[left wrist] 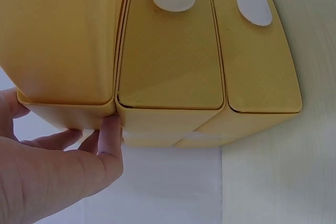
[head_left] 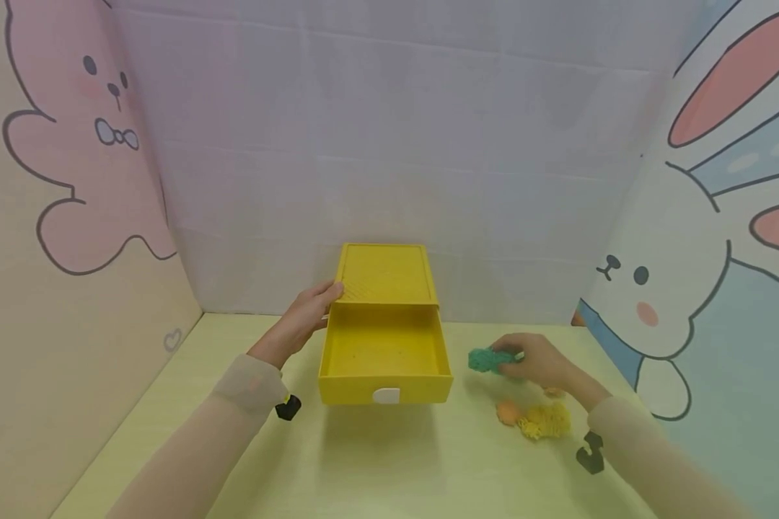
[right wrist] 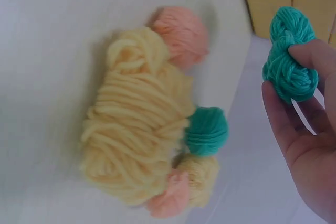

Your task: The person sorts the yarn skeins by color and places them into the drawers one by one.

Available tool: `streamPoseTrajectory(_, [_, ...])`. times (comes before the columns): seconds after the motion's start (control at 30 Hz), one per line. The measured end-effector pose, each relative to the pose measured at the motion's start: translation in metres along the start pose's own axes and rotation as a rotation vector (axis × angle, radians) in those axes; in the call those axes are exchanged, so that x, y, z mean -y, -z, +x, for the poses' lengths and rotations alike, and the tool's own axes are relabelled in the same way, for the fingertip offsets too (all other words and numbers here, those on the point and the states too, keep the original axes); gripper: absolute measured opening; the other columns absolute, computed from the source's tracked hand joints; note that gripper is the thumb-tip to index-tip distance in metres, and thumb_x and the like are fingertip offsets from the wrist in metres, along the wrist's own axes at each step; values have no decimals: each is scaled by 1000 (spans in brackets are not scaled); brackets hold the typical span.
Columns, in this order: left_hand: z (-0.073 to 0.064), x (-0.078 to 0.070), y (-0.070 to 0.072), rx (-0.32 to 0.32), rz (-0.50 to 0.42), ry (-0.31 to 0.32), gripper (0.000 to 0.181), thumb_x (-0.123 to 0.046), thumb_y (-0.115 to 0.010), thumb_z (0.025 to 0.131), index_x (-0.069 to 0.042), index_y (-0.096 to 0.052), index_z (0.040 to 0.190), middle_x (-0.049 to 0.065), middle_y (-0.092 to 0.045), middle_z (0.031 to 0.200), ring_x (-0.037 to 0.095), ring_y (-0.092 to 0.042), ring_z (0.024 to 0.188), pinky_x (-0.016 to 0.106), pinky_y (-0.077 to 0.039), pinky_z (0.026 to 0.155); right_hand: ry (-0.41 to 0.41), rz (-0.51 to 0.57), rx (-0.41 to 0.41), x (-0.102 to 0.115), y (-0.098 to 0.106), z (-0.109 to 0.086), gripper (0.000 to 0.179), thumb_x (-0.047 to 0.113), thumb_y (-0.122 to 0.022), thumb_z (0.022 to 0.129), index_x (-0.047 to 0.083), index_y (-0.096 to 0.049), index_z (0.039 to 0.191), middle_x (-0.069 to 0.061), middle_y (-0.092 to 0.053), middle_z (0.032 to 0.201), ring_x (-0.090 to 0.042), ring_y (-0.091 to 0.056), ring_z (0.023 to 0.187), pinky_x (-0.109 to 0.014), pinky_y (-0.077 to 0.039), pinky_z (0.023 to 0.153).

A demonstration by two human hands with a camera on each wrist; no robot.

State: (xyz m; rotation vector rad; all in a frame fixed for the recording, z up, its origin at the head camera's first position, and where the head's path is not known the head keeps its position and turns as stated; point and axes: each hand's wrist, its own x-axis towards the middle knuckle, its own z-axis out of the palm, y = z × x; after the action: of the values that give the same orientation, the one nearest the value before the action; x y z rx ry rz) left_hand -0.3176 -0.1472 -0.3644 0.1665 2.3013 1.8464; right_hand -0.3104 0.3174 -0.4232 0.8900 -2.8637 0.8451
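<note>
A yellow drawer cabinet [head_left: 386, 270] stands near the back of the table, its top drawer [head_left: 384, 389] pulled out with a white handle. My left hand [head_left: 305, 313] rests against the cabinet's left side, fingertips touching the side and top edge. In the left wrist view the fingers [left wrist: 109, 137] press the side wall by the top drawer. To the right of the drawer, my right hand [head_left: 535, 358] pinches a small teal skein of yarn [right wrist: 290, 56] between thumb and fingers, above the table.
Near the right forearm lie a yellow yarn skein [right wrist: 139, 124], peach yarn balls [right wrist: 181, 35], another teal yarn bundle [right wrist: 206, 130] and a smaller cream one [right wrist: 199, 179]. Two lower drawers [left wrist: 170, 56] of the cabinet are closed. Fabric walls with cartoon animals enclose the table.
</note>
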Motion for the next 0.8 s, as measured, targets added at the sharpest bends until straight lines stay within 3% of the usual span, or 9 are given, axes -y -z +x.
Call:
streamPoseTrajectory(0.2, [-1, 0, 1, 4, -1, -5, 70, -49, -43, 114, -15, -21, 172, 12, -26, 175, 42, -25, 160, 61, -28, 127, 39, 11, -44, 39, 38, 9, 33, 12, -83, 94, 5, -75, 125, -10, -76, 120, -32, -73, 110, -37, -65, 86])
streamPoseTrajectory(0.43, [-1, 1, 0, 6, -8, -11, 70, -49, -43, 114, -16, -22, 172, 11, -26, 175, 42, -24, 160, 62, -28, 127, 8, -10, -73, 85, 69, 23, 36, 16, -82, 96, 5, -73, 129, -10, -75, 123, -30, -71, 113, -42, -63, 94])
streamPoseTrajectory(0.6, [0, 1, -1, 5, -6, -13, 70, -50, -44, 114, -16, -23, 171, 11, -26, 175, 42, -24, 160, 63, -29, 127, 23, -10, -69, 122, 76, 37, 37, 17, -82, 94, 8, -74, 129, -7, -75, 122, -26, -71, 112, -43, -63, 94])
streamPoseTrajectory(0.8, [-1, 0, 1, 5, -15, -13, 70, -50, -44, 114, -16, -23, 171, 12, -25, 175, 42, -23, 160, 62, -28, 127, 79, 17, -14, 166, 68, 60, 37, 19, -81, 96, 10, -74, 131, -6, -75, 122, -25, -72, 112, -38, -64, 92])
